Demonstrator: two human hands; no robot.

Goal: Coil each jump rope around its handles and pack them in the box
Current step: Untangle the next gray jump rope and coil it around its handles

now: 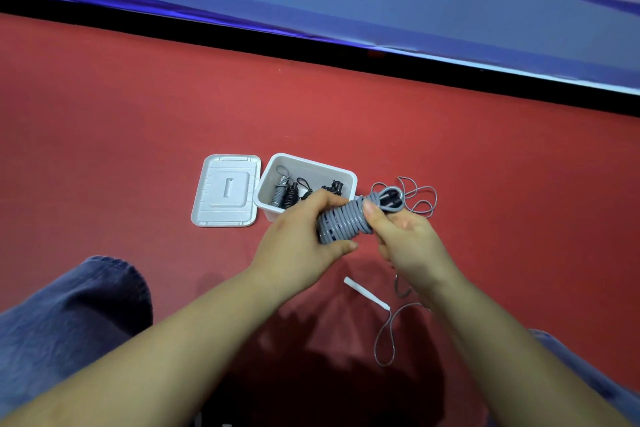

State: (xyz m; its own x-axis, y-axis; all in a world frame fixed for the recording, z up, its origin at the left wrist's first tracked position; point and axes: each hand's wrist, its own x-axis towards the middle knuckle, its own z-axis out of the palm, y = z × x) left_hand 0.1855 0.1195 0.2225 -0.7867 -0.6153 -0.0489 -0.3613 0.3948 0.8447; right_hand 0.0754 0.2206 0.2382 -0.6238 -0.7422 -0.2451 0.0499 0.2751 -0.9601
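Nearest the person, on the red floor (138, 107) well short of the box (304, 168), lies a loose rope w/ a white handle (367, 295), its thin gray cord (384, 340) looping toward the knees. Not coiled yet.

Just in front of the box, both hands work one bundle. Left hand (304, 236) is wrapped round the lower end of the gray coiled rope (341, 220), thumb underneath. Right hand (403, 236) pinches the upper turns, thumb pressed on the cord nr the black handle tips (389, 200). Coil looks tight & nearly complete; probably the end is being tucked.

Right of the box, a tangle of thin gray cord (420, 199) sits on the floor; can't tell if it belongs to the held rope or another.

Inside the box, approx 3 coiled ropes (289, 192) are packed already. White lid (227, 191) lies off, touching the box's left side.

Judging: over halfway. Left: drop this bundle in, coil the white-handled rope, pack it.
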